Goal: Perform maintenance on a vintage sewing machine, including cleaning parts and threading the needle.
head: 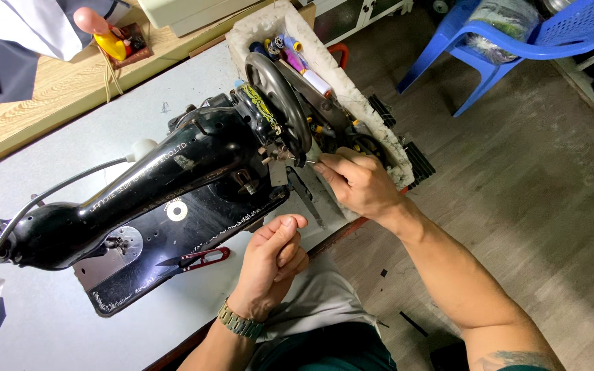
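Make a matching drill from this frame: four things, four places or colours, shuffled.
Things:
1. sewing machine
2. thread snips
3. plastic chair
4. right hand

Places or colours:
A. blue, on the floor at upper right
B. black, lying on the grey table
C. red handles, beside the machine's base
D. fingertips next to the handwheel

Pairs: 1-B, 2-C, 3-A, 4-D. The left hand, with a wristwatch, is off the machine, fingers curled.
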